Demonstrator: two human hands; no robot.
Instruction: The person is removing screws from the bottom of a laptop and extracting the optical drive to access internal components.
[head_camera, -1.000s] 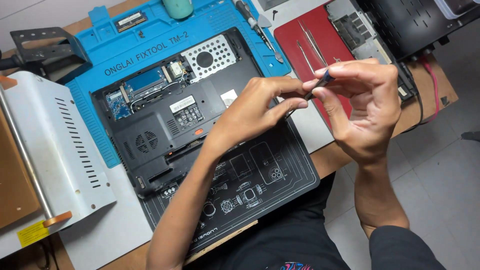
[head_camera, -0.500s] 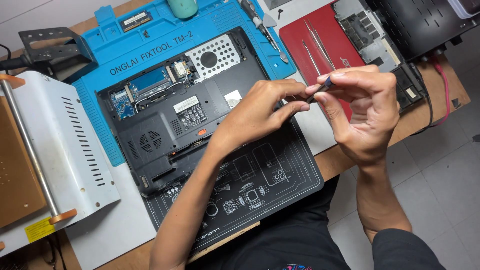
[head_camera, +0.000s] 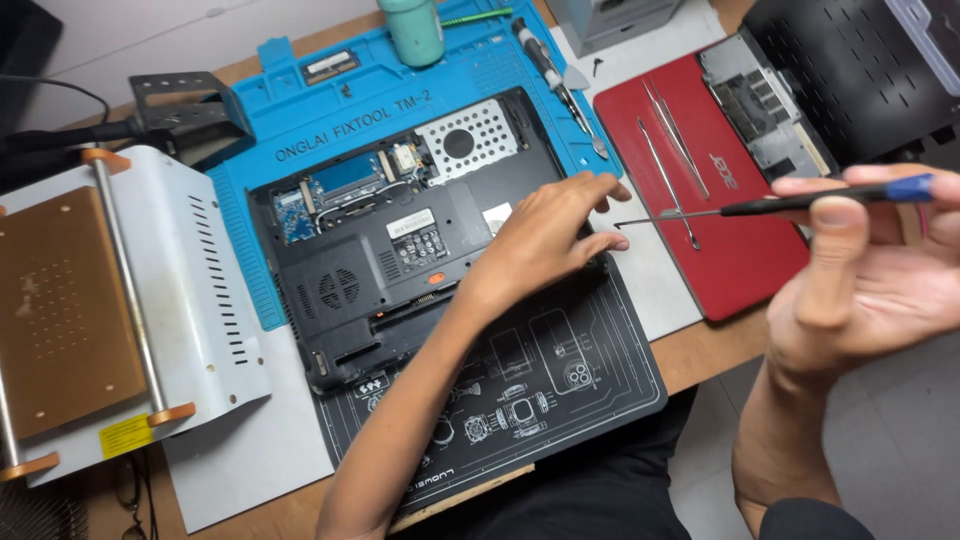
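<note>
A wooden worktop (head_camera: 700, 352) carries everything here. Largest on it is a white sheet-metal machine with a brown plate on top (head_camera: 110, 300), at the left edge. Beside it a bright blue silicone repair mat (head_camera: 300, 110) lies under an opened black laptop base (head_camera: 400, 260), underside up, with its green circuit boards and a perforated silver drive cover exposed. The base's near edge overlaps a black printed work mat (head_camera: 560, 390). To the right lies a red laptop lid (head_camera: 735, 225) with slim metal tweezers on it.

The left hand (head_camera: 545, 240) rests palm down on the laptop base's right edge, fingers spread and flat, gripping nothing. The right hand (head_camera: 880, 275) is raised off the worktop at the right, well apart from the laptop; its grip is closed between thumb and fingers on a thin black screwdriver with a blue cap (head_camera: 790, 205), held nearly level, its metal tip pointing left toward the left hand's fingertips.
</note>
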